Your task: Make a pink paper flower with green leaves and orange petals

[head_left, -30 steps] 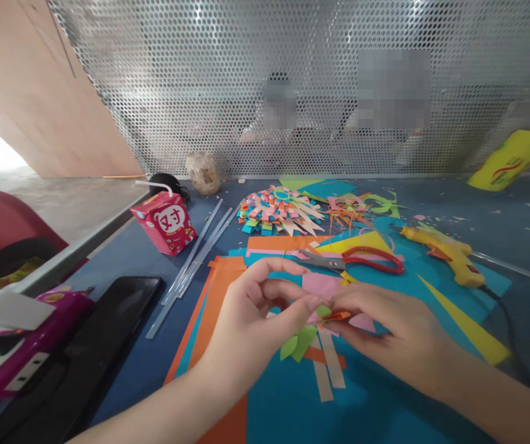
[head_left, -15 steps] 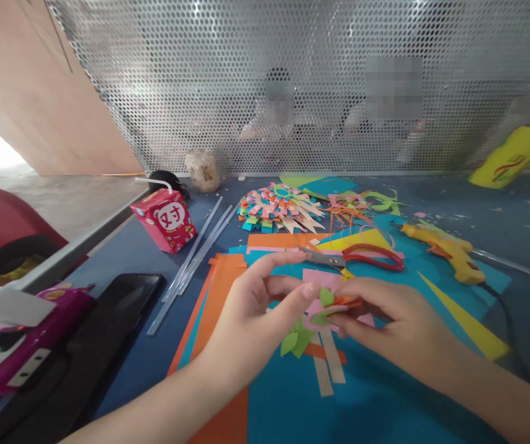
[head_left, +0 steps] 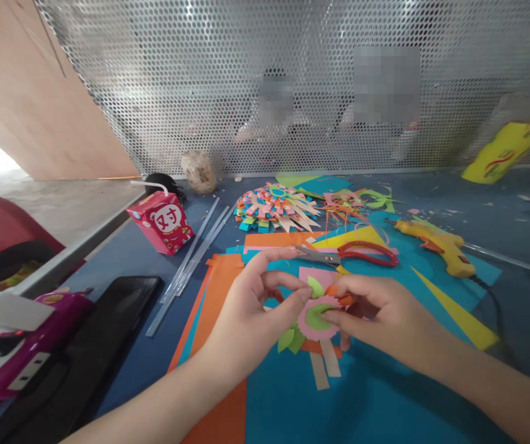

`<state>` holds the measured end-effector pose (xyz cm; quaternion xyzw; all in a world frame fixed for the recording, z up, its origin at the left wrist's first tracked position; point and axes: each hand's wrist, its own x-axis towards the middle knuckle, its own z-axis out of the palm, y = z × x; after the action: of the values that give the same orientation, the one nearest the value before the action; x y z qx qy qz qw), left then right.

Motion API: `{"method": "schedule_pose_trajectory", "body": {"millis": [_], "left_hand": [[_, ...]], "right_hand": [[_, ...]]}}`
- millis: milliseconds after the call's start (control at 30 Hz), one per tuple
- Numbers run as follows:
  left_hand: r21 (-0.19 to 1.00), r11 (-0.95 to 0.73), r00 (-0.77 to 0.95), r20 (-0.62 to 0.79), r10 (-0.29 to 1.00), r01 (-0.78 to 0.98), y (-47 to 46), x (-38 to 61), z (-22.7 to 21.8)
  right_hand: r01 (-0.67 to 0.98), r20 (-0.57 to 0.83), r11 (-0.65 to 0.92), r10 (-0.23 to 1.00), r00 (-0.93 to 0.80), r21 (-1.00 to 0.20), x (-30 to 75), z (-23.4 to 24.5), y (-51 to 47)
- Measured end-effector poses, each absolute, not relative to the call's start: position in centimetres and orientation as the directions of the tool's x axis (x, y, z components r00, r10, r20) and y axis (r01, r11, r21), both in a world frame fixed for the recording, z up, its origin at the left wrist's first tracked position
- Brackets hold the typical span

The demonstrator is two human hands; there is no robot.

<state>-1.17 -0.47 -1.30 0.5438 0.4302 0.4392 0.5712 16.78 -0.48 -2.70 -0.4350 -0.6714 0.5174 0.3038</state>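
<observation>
Between my two hands is a paper rosette [head_left: 305,328], a pink scalloped disc with a green round centre, tilted to face me. My right hand [head_left: 376,311] pinches it at its right side, thumb on the green centre, with folded orange paper at the fingertips. A small light-green paper leaf [head_left: 314,287] sticks up at its upper edge. My left hand [head_left: 260,296] has thumb and fingers closed at that leaf, index finger stretched out above. Below lie more green leaves [head_left: 291,339] and cream paper strips [head_left: 319,370]. Red-handled scissors [head_left: 366,254] rest just beyond the hands.
A yellow glue gun [head_left: 438,246] lies right, with yellow paper [head_left: 459,314] near it. Finished rosettes [head_left: 274,206] and scraps sit behind. Left are clear glue sticks [head_left: 195,265], a red drink carton [head_left: 165,225] and a black phone [head_left: 107,333]. Perforated metal [head_left: 200,80] borders the table.
The rosette has turned from edge-on to show its pink and green face. My left thumb and fingers have drawn together at the leaf. The view has shifted slightly.
</observation>
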Motion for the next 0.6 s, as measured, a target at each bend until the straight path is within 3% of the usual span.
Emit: {"method": "schedule_pose_trajectory", "body": {"millis": [300,600], "left_hand": [[0.993,-0.052,0.212,0.029,0.977,0.105,-0.44,-1.21,-1.18],[0.945,-0.213,0.194,0.167,0.967,0.247,-0.92,-1.61,-1.15]], "right_hand": [[0.223,-0.072,0.031,0.896,-0.438,-0.974,16.68,-2.46,-0.63],[0.227,-0.053,0.059,0.886,-0.46,-0.972,16.91,-2.62,-0.5]]}}
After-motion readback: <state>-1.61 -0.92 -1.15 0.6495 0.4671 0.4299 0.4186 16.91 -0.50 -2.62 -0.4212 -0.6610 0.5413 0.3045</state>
